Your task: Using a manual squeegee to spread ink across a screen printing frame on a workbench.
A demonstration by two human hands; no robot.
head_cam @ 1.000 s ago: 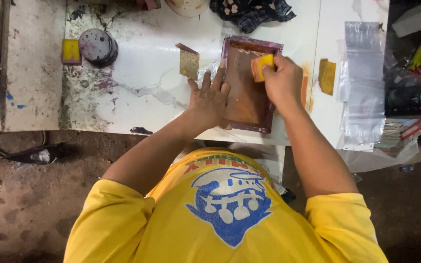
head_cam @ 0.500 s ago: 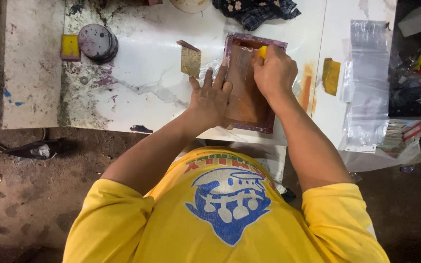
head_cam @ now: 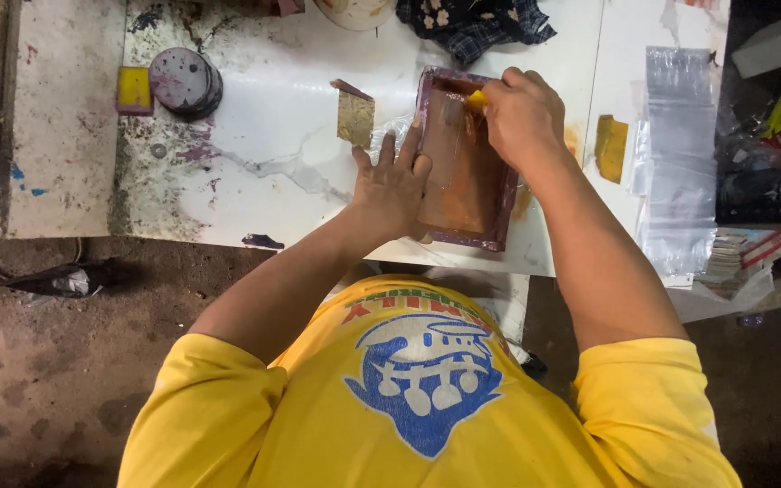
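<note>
- framed screen [head_cam: 458, 163] sits flat on the white table [head_cam: 255, 108], near its front edge
- left hand [head_cam: 393, 185] spread flat, fingers apart, pressing the frame's left rail
- right hand [head_cam: 522, 117] closed round a yellow squeegee [head_cam: 478, 99] at the far end
- frame looks stiff + light, mesh prob delicate & inky, so grab the rails imo

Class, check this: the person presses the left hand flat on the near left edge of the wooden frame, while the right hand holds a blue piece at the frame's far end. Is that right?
Not quite. The head view shows the piece in the right hand is yellow, not blue. The rest stands: the left hand lies flat on the near left edge of the wooden frame, and the right hand is at its far end.
</note>
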